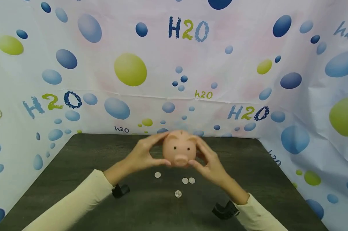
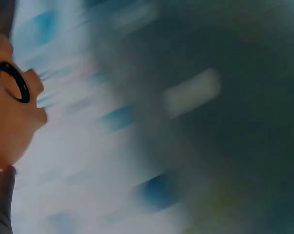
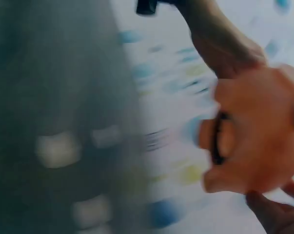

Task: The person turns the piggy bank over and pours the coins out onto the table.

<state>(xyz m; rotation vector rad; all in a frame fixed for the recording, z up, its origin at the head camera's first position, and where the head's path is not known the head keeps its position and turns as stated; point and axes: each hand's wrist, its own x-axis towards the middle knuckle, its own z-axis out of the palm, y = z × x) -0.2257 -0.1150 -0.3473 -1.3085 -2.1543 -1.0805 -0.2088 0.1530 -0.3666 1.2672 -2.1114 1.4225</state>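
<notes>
A peach-coloured piggy bank [image 1: 179,148] is held up above the dark table, its snout and eyes facing the head camera. My left hand [image 1: 142,154] grips one side, thumb low and fingers high. On the other side my right hand [image 1: 210,163] grips it the same way, some fingertips hidden behind it. A black ring [image 2: 21,87] shows on the underside of the piggy bank [image 2: 10,131] in the left wrist view. That underside also appears in the right wrist view, where the piggy bank [image 3: 268,131] is blurred.
Several silver coins lie on the dark table [image 1: 99,154] below the hands: one coin [image 1: 157,175] to the left, two touching or nearly touching to the right, and a patterned coin [image 1: 178,193] nearer. A printed curtain [image 1: 168,67] stands behind and at the sides. Black wrist-worn pieces [image 1: 225,210] hang below the forearms.
</notes>
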